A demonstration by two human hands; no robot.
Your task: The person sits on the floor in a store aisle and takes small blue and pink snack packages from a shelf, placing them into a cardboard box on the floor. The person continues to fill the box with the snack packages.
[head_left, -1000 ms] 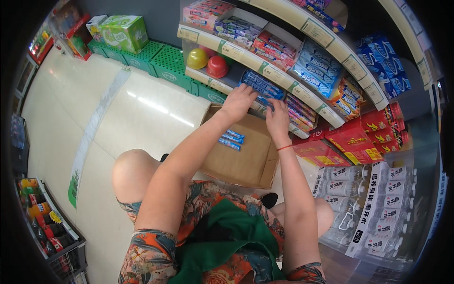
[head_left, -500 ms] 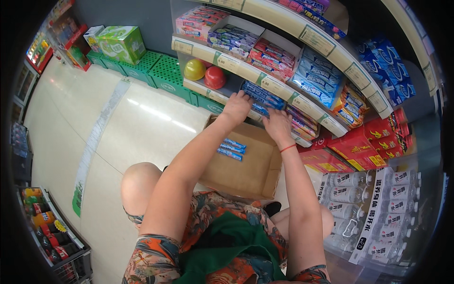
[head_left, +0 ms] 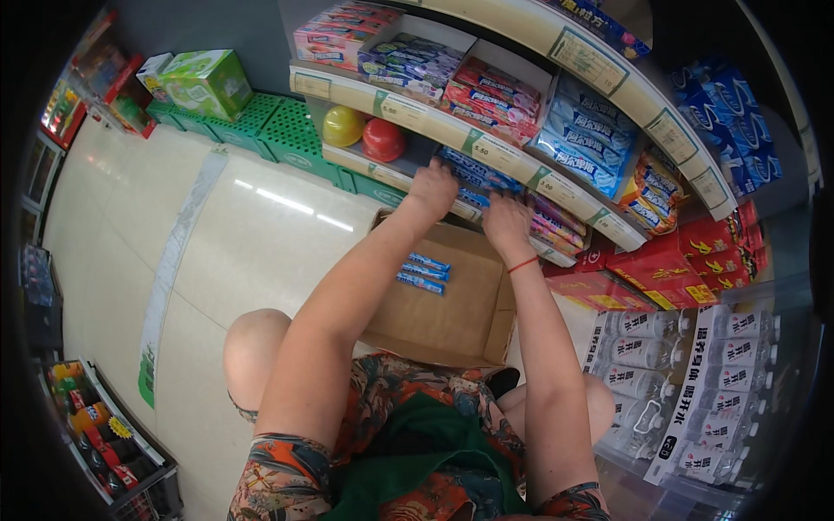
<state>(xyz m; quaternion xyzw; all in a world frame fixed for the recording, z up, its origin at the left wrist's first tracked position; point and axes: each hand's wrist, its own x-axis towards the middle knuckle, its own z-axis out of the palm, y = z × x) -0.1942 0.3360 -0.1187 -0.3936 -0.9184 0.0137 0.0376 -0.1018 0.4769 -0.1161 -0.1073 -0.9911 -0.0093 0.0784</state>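
Note:
On the lower shelf lies a pile of slim blue candy packs (head_left: 483,172). My left hand (head_left: 433,187) is at the pile's left end, its fingers curled over the packs. At the right end, my right hand (head_left: 507,221), with a red cord at the wrist, has its fingers bent round the packs' near side. The fingertips of both hands are partly hidden among the packs. Below my hands an open cardboard box (head_left: 434,326) stands on the floor, holding a few similar blue candy packs (head_left: 423,274) on its left side, partly behind my left forearm.
A yellow ball (head_left: 343,127) and a red ball (head_left: 383,140) sit left of the pile; pink candy packs (head_left: 556,227) lie right of it. The upper shelf's edge (head_left: 486,149) overhangs my hands. Red cartons (head_left: 686,269) and bottled water packs (head_left: 638,352) stand at right, green crates (head_left: 291,130) at left.
The view has shifted slightly, with the shelf appearing a little larger. Both hands stay at the blue candy packs with only small finger movements. The packs in the box look unchanged.

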